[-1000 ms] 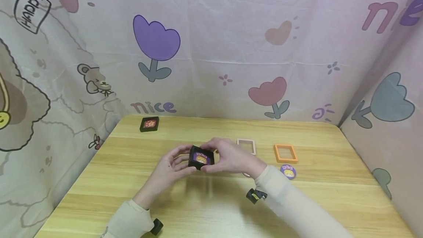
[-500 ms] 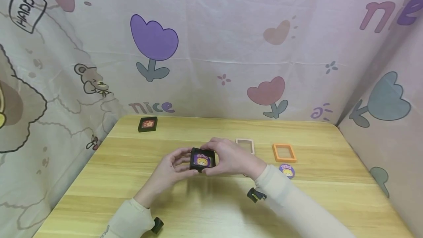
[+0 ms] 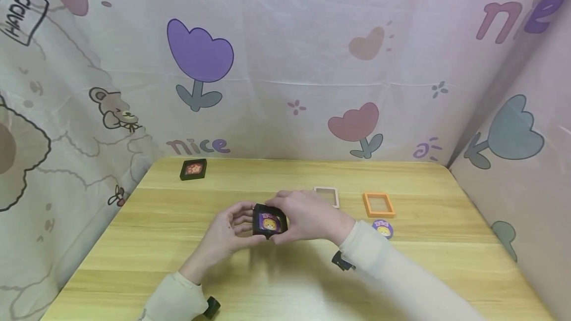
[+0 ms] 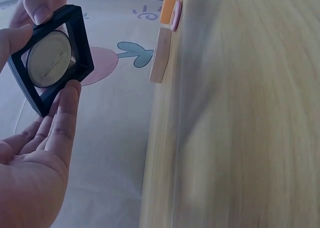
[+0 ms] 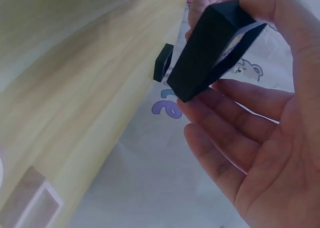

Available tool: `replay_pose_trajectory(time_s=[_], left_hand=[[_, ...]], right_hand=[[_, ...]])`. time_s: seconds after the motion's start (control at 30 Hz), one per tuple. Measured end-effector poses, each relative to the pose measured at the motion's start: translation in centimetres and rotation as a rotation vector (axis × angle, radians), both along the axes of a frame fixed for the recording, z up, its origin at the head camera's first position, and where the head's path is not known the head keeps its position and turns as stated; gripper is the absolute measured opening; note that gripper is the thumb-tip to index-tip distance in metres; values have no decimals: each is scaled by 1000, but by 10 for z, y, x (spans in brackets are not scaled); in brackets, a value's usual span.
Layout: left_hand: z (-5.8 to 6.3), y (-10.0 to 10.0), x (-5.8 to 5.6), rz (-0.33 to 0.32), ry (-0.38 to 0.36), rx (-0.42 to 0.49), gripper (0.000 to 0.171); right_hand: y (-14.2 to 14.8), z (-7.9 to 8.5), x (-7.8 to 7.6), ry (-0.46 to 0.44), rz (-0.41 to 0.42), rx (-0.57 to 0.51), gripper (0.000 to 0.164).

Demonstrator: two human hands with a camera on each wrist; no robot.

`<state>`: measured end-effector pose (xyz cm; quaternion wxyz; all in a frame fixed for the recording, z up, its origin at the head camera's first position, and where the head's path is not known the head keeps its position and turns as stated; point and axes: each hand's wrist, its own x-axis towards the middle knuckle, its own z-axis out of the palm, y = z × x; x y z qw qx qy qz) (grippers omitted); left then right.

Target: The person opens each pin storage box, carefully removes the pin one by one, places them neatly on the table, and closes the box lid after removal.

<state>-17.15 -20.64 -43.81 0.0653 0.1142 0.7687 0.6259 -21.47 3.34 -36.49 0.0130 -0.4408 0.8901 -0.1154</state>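
Note:
A thick black square display frame (image 3: 256,223) is held above the table between both hands. Inside it sits a round purple badge (image 3: 269,224) with a yellow cartoon animal face. In the left wrist view, the badge's plain back (image 4: 49,59) and its pin show through the frame. My left hand (image 3: 224,234) holds the frame's left side between thumb and fingers. On the right side, my right hand (image 3: 310,219) grips the frame with thumb and fingers. The right wrist view has the frame tilted, its black outer edge (image 5: 205,48) facing the camera.
Another black frame (image 3: 193,169) with a reddish picture lies at the table's back left. Right of my hands lie a pale pink frame (image 3: 336,199), partly hidden by the right hand, and an orange frame (image 3: 379,215). A loose purple badge (image 3: 382,229) lies in front of the orange one.
Both hands keep holding the black frame, which has dipped slightly and changed its tilt a little. The whole head view has shifted, so the table and background sit farther left in the picture.

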Motion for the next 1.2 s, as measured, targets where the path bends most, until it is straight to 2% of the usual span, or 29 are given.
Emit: replay_pose_trajectory(time_s=[0.13, 0.27, 0.4, 0.53, 0.87, 1.2], left_hand=[[0, 1, 1, -22, 12, -2, 78], [-1, 2, 1, -43, 4, 18, 77], [-2, 2, 2, -55, -12, 35, 77], [-3, 2, 3, -60, -21, 40, 78], [-5, 3, 2, -70, -11, 34, 75], [-5, 4, 2, -68, -26, 61, 75]], right_hand=[[-3, 2, 2, 69, 16, 67, 71], [-5, 3, 3, 139, 27, 114, 58], [-6, 4, 6, 185, 41, 136, 45], [-7, 5, 7, 214, 52, 137, 40], [-8, 9, 6, 162, 73, 123, 34], [-9, 11, 5, 153, 70, 137, 34]])
